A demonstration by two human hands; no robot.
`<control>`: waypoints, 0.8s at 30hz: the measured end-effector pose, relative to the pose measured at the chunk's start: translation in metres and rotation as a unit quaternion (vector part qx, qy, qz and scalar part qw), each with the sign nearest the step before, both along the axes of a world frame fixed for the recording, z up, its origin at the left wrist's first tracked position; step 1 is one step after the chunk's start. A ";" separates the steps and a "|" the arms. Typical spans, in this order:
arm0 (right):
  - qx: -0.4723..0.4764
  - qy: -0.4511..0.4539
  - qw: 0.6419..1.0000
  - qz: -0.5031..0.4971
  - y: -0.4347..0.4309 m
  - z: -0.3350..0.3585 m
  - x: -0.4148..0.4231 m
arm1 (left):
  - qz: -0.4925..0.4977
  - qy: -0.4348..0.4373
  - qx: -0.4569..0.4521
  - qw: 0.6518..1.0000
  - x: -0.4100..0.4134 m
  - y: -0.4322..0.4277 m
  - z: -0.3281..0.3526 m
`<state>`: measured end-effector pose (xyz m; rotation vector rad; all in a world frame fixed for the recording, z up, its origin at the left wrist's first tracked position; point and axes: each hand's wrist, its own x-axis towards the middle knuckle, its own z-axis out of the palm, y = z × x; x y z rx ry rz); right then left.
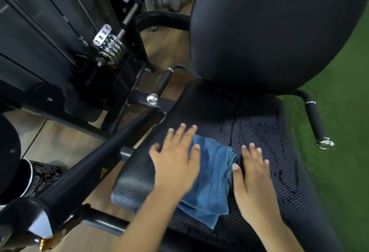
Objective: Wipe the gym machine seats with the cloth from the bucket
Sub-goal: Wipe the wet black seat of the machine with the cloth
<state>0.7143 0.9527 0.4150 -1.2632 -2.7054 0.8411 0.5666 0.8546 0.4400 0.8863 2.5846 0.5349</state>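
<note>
One cloth lies partly under left hand.

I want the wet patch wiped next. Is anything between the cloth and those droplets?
Only the right hand, lying flat on the seat just right of the blue cloth; the droplets lie beyond it. Nothing else visible there.

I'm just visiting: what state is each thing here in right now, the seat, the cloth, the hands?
seat: wet, with water drops on its right and rear part.
cloth: blue, folded, lying on the seat.
left hand: open and flat, pressing on the cloth.
right hand: open, flat on the seat, thumb at the cloth's edge.
backrest: upright behind the seat.
</note>
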 end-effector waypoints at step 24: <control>0.070 -0.141 0.987 0.028 -0.067 -0.010 -0.066 | -0.140 -0.006 -0.023 0.990 -0.082 0.020 -0.070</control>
